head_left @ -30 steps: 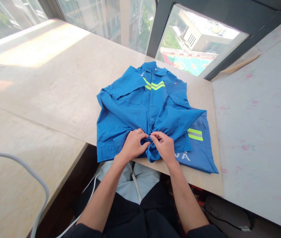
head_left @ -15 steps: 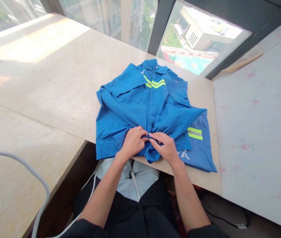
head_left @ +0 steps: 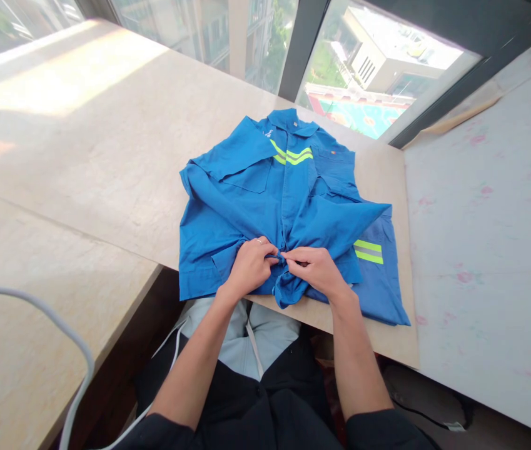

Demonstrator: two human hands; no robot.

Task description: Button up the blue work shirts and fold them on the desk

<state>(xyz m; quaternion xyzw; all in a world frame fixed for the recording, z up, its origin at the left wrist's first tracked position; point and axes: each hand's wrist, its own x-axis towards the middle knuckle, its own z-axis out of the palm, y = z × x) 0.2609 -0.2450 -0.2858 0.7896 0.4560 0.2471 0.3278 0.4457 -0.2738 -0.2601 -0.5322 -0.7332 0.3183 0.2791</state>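
A blue work shirt [head_left: 256,200] with yellow-green reflective stripes lies front up on a beige board [head_left: 382,181], collar away from me. Its sleeves are folded across the body. My left hand [head_left: 249,265] and my right hand [head_left: 316,269] meet at the shirt's front placket near the bottom hem. Both pinch the fabric there with closed fingers. A ring shows on my left hand. The hem bunches up between the two hands and hangs slightly over the board's near edge.
The stone counter [head_left: 82,144] stretches left and behind the shirt, with windows beyond. A pale patterned surface [head_left: 485,206] lies to the right. A white cable [head_left: 59,331] curves across the lower left. My lap is below the board's edge.
Both hands stay pinched at the lower placket, shifting only slightly. My right hand has turned a little flatter over the fabric. The shirt has barely moved.
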